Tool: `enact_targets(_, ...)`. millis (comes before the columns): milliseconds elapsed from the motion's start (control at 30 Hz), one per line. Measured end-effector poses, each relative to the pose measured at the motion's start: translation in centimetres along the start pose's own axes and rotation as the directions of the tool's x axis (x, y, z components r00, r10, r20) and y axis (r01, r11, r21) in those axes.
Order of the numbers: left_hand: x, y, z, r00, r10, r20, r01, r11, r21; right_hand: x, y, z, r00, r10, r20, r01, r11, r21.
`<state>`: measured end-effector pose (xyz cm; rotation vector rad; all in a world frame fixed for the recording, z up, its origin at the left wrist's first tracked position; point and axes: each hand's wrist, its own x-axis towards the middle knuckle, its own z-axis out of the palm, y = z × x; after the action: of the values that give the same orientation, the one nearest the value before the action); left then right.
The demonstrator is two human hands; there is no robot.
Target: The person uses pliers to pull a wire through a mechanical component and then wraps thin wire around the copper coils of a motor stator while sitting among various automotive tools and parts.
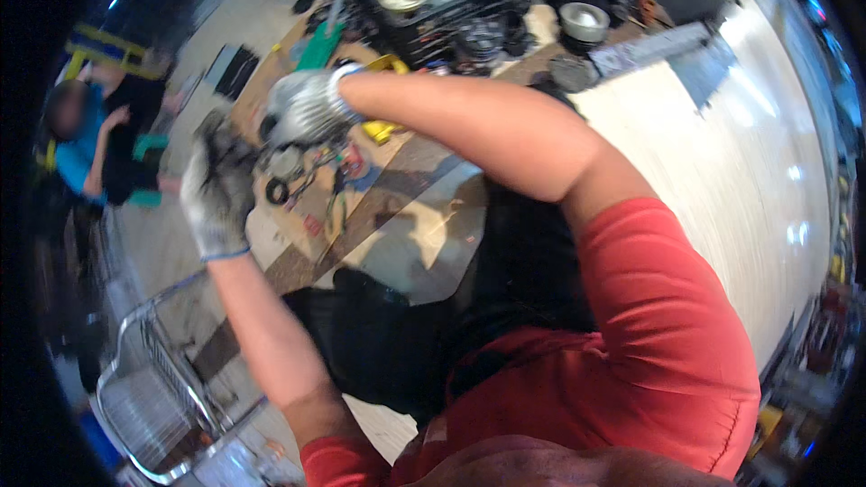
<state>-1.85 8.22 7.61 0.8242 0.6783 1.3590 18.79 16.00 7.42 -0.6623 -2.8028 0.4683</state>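
1. Head view: left hand (pixel 215 203), in a grey work glove, fingers clenched on a dark blurred part (pixel 219 149); kind not discernible.
2. Right hand (pixel 305 106), gloved, fingers curled over a small round metal assembly (pixel 287 160) above the surface (pixel 406 243).
3. Black ring (pixel 276 191), loose wires on the surface beneath.
4. Wire basket (pixel 153 379), lower left.
5. Metal bowl (pixel 584 21), far side.

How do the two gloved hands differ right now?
The left hand is lower and nearer the picture's left edge, fingers up around something dark; the right hand is higher, over the small parts on the cardboard sheet. What the right hand grips is blurred. Both wear light knit gloves.
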Motion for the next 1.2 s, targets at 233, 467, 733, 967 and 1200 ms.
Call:
enact_targets(233, 0.5, -0.4, 0.5, 0.919, -0.288, 0.270, 0.272, 0.958, 0.093, -2.1, 1.2, -2.9, 0.964, 0.245, 0.105, -0.262, 0.941, 0.215)
enact_targets(467, -0.3, -2.0, 2.0, 0.924, -0.335, 0.185, 0.288, 0.927, 0.239, -2.1, 1.6, -3.2, 0.947, 0.320, 0.013, -0.307, 0.893, 0.329)
enact_targets(733, -0.8, -2.3, 3.7, 0.958, -0.231, -0.167, 0.285, 0.747, 0.601, -0.7, 1.6, -1.4, 0.976, 0.117, -0.185, -0.108, 0.992, 0.058)
enact_targets(967, -0.2, -3.1, 5.0, 0.967, -0.005, -0.257, 0.202, 0.632, 0.748, -1.0, 0.2, -2.2, 0.953, 0.245, -0.180, -0.209, 0.958, 0.197)
enact_targets(1200, 2.0, -6.5, 1.6, 0.931, 0.323, -0.168, -0.155, 0.770, 0.619, -0.9, -2.3, -2.7, 0.891, 0.439, -0.118, -0.313, 0.780, 0.542)
